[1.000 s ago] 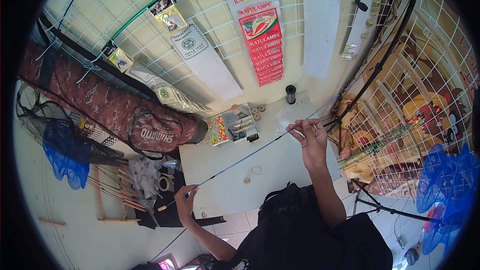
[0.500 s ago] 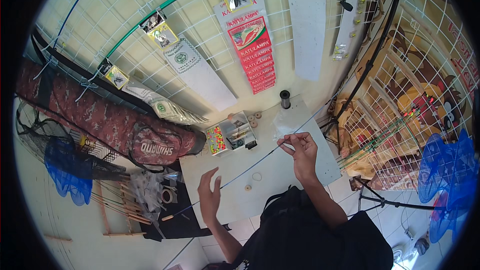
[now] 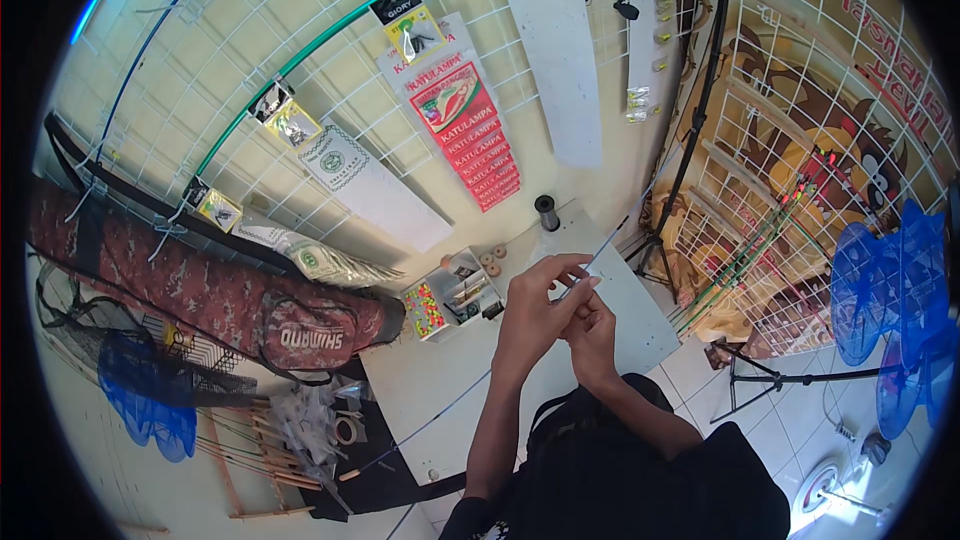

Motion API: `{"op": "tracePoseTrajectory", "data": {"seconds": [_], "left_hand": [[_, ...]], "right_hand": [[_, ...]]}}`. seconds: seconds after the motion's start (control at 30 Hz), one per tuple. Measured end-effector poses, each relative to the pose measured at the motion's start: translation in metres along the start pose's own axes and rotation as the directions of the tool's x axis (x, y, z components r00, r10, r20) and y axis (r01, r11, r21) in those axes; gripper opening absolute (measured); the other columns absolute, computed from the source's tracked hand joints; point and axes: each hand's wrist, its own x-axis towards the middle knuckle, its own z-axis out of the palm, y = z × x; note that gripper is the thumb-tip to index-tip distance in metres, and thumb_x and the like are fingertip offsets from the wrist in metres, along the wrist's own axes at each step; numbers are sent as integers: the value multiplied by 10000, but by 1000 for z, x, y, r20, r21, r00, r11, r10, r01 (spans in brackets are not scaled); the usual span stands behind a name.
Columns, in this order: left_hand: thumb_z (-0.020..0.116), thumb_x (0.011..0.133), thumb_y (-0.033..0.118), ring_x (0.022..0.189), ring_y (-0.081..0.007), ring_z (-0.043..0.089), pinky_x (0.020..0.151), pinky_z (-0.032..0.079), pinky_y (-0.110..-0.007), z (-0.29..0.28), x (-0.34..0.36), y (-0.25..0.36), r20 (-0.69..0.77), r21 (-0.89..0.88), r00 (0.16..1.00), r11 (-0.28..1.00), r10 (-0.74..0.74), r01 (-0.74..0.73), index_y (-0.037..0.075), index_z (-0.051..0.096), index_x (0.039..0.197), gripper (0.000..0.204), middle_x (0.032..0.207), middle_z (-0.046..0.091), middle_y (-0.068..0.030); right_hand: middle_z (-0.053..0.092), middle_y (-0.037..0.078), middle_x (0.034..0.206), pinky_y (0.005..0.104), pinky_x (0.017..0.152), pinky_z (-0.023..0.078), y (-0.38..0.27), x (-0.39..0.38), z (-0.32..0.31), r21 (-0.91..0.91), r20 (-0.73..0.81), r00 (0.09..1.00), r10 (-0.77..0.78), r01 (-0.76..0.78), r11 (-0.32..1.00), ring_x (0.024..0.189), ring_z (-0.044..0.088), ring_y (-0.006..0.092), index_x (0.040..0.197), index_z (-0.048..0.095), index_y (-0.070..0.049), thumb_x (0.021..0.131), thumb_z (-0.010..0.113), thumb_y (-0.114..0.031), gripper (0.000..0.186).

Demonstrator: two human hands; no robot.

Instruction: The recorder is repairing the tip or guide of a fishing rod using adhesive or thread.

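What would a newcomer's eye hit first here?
Probably the left hand and right hand, close together at the thin blue rod over the white table, mid-picture. Then the red packets hanging higher up, the large camouflage bag at left and blue nets at far right.

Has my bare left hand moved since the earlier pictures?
Yes, your bare left hand moved rightward, from left of the white compartmented box to its right.

So I'm looking at a black top (image 3: pixel 650 485), sleeves (image 3: pixel 728 452) stopping above bare forearms (image 3: pixel 494 430), plus a bit of white print (image 3: pixel 496 530) low left.
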Motion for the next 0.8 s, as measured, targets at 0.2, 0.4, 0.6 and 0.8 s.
{"op": "tracePoseTrajectory", "data": {"seconds": [0.2, 0.4, 0.6, 0.8], "left_hand": [[682, 814, 91, 715, -162, 618, 639, 484, -297, 3, 4, -3, -71, -11, 997, 1000, 14, -15, 33, 713, 986, 185, 814, 681, -103], [692, 819, 83, 667, -164, 611, 626, 470, -295, 0, 6, -3, -130, 80, 990, 996, 54, -44, 32, 720, 972, 164, 783, 674, -100], [704, 816, 72, 624, -151, 572, 615, 447, -286, 1, 2, -7, -173, 63, 983, 996, 65, -55, 45, 729, 965, 153, 742, 658, -97], [697, 821, 60, 636, -148, 572, 627, 455, -285, 6, 0, -7, -133, 47, 989, 997, 61, -56, 42, 726, 972, 155, 746, 662, -98]], "right_hand": [[650, 141, 1021, 318, 852, 559, 1, 7, -18, -68, 69, 998, -4, 9, 998, 941, 645, 165, 1018, 551, 38, 898, 625, -44, 164], [669, 112, 911, 291, 843, 521, -23, 19, -23, -117, 42, 997, -69, 74, 990, 880, 650, 156, 941, 583, 29, 862, 664, -20, 123], [692, 127, 870, 270, 761, 505, -47, 39, -29, -98, -71, 967, -245, 237, 967, 775, 640, 146, 977, 573, 3, 841, 687, -22, 179], [700, 131, 869, 250, 722, 504, -61, 54, -33, -109, -98, 932, -350, 339, 934, 734, 635, 133, 971, 574, 10, 825, 695, -1, 190]]}}
